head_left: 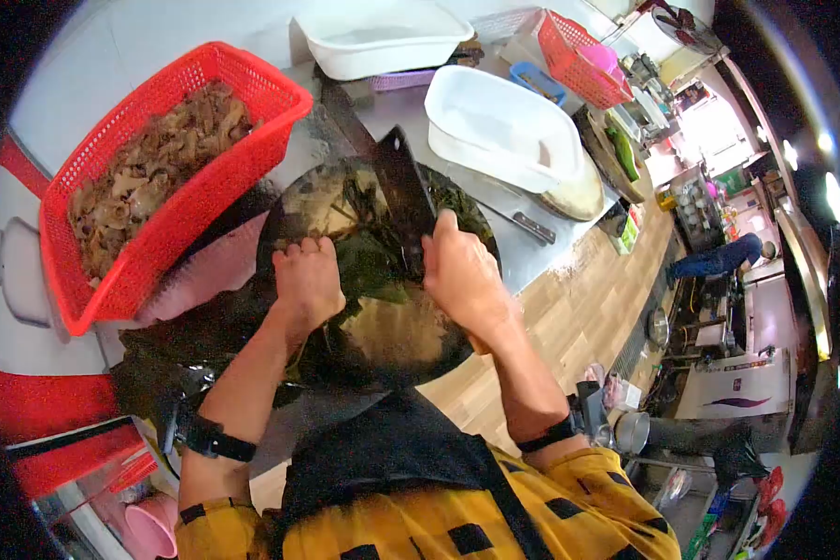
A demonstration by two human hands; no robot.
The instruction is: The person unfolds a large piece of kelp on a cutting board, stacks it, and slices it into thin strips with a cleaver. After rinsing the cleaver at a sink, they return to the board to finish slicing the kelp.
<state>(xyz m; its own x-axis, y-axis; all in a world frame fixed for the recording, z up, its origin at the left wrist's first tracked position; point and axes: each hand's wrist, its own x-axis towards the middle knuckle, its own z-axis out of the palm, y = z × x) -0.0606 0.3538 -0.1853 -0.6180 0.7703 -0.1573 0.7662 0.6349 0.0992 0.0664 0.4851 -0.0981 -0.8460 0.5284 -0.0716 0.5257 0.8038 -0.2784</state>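
Broadly, stands at a pale steel counter [541, 257] that runs off toward the upper right, with wood-grain flooring beside it. Has at the far left a large red basket [173, 177], tilted and heaped with brownish, stringy pieces. Works in the middle over a round, dark chopping block [392, 341], wet and shiny, just beside that basket.

Faces two white tubs beyond the block: one [383, 37] at the top, the other [504, 126] nearer and to the right, its corner close to the block's rim. Shows a smaller red basket [579, 56] well behind them.

Spreads dark green leaves [369, 261] across the upper half of the block, between the two hands. Grips a cleaver [406, 191] in the right hand [462, 275], fist wrapped tight round the handle, broad dark blade pointing away from the body and resting down among the leaves. Presses the left hand [308, 280] onto the leaves just left of the blade, fingers curled under and bunched, knuckles toward the steel. Wears a black band on each wrist.

Leaves a slim knife [523, 222] lying flat on the counter to the right, apart from the block.
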